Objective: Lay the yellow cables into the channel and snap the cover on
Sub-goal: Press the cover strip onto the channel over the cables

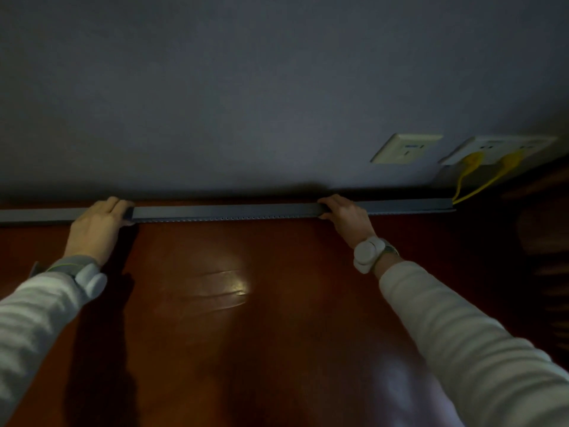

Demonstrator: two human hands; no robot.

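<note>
A long grey cable channel point(400, 206) runs along the back edge of the desk against the wall. A grey cover strip point(228, 211) lies along its middle stretch. My left hand point(98, 224) grips the cover's left end, fingers curled over the top. My right hand point(346, 215) grips its right end in the same way. Two yellow cables point(462, 183) hang from a white wall socket plate point(498, 147) at the right and drop into the channel's right end. The cables inside the channel are hidden.
The reddish-brown desk top point(231, 318) shines under a light spot. A second white socket plate point(406, 148) sits on the grey wall left of the cabled one. A dark wooden piece point(542, 229) stands at the far right. Both wrists carry white bands.
</note>
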